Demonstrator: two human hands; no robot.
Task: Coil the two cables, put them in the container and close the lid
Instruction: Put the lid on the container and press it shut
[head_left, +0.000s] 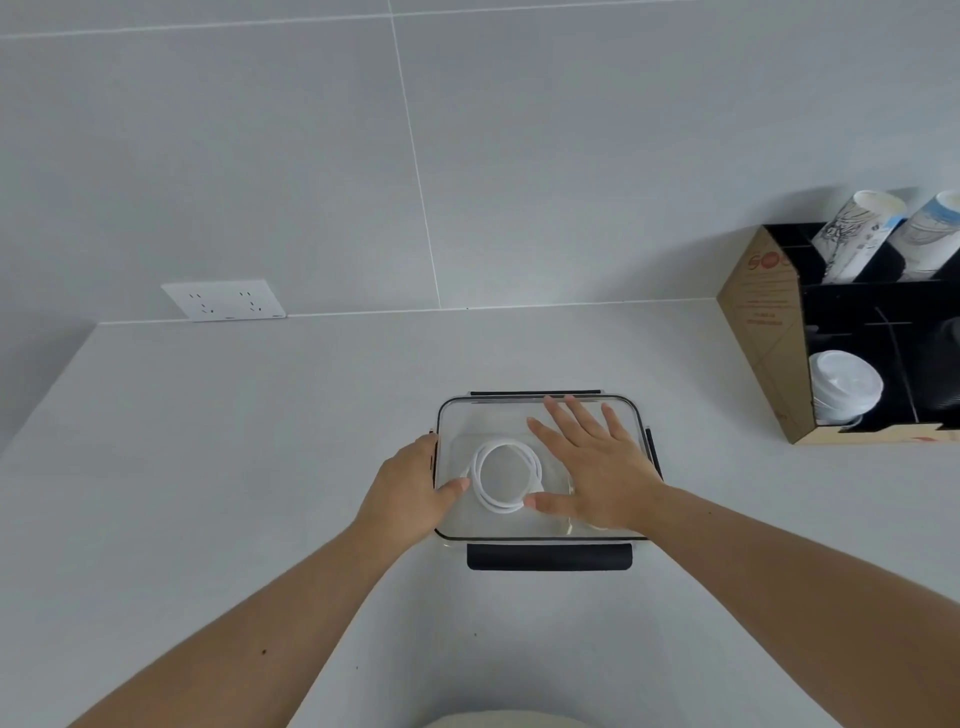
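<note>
A clear rectangular container (457, 535) with a transparent lid (488, 415) and black clasps sits on the white counter. The front clasp (550, 557) sticks out flat toward me. Through the lid I see a coiled white cable (506, 475); a second cable is partly visible under my right hand, hard to make out. My right hand (592, 467) lies flat on the lid, fingers spread. My left hand (410, 493) grips the container's left edge, thumb on the lid.
A cardboard and black organiser (769, 332) with paper cups and white cup lids stands at the right against the wall. A white wall socket (223, 300) sits at the back left, just above the counter.
</note>
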